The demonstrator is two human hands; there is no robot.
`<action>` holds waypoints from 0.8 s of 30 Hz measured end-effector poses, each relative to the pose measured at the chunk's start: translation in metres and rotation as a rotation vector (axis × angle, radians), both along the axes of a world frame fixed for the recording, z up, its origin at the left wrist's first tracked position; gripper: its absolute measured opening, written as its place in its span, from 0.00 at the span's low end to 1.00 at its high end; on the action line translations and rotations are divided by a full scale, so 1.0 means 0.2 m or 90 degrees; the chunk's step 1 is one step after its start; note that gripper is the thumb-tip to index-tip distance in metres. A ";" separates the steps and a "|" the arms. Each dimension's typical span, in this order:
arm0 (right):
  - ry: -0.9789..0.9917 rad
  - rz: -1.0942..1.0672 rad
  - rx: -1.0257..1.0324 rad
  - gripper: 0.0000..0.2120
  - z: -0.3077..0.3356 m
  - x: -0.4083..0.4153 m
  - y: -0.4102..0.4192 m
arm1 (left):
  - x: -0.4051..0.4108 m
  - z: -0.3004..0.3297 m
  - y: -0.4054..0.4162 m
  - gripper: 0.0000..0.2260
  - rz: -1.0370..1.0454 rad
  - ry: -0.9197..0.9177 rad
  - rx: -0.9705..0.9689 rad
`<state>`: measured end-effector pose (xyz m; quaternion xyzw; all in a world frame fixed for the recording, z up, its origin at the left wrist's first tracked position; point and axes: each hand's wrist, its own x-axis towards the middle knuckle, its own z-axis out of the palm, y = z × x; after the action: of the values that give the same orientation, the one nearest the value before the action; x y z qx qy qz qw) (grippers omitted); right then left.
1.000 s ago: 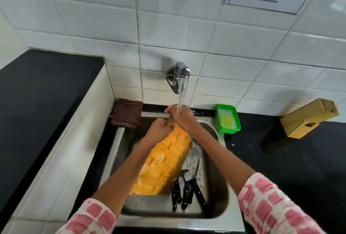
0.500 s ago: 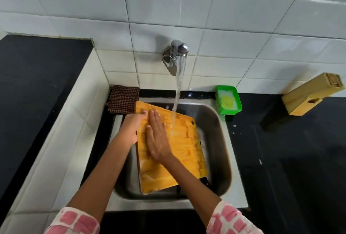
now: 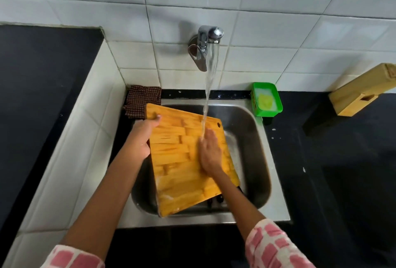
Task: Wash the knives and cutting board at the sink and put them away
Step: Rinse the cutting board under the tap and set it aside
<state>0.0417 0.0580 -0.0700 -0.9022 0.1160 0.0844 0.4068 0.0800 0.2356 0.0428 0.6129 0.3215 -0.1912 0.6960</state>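
Fingers point(image 3: 157, 117) of the left hand point(image 3: 142, 137) grip the cutting board point(image 3: 182, 160) tilted over the sink point(image 3: 252, 139); right hand point(image 3: 211, 154) rubs flat under the tap point(image 3: 206, 41). Honestly I'd sweep toward the board's soapy lower edge.

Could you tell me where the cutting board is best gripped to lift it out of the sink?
Probably the cutting board by its long left edge, from the left, where the left hand already grips it. That edge is raised above the sink rim; the surface is wet, flat and slippery.
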 end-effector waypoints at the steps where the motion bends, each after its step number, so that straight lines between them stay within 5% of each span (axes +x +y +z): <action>1: 0.078 -0.053 -0.019 0.28 -0.03 0.02 -0.10 | 0.00 0.00 0.03 0.17 -0.007 -0.005 -0.020; 4: 0.198 -0.166 0.038 0.38 -0.07 0.04 -0.34 | 0.03 -0.02 0.12 0.15 -0.042 -0.014 -0.065; 7: 0.206 -0.227 0.164 0.31 0.01 0.06 -0.46 | 0.08 -0.12 0.18 0.13 -0.030 -0.016 0.007; 11: 0.125 -0.228 0.149 0.23 0.14 0.06 -0.58 | 0.11 -0.36 0.11 0.20 -0.046 -0.049 0.344; 14: 0.041 -0.227 0.029 0.23 0.26 0.05 -0.58 | 0.03 -0.56 -0.10 0.29 -0.227 -0.098 0.592; 18: -0.037 -0.213 -0.078 0.23 0.34 0.05 -0.55 | -0.17 -0.64 -0.57 0.31 -0.426 -0.209 0.542; 24: -0.064 -0.248 -0.096 0.21 0.42 0.00 -0.51 | -0.30 -0.66 -0.63 0.31 -0.320 -0.378 0.546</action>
<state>0.0425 -0.0434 0.0149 -0.8939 0.2735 -0.0498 0.3517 0.0200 0.1090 -0.0896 0.9251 0.0057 -0.0229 0.3790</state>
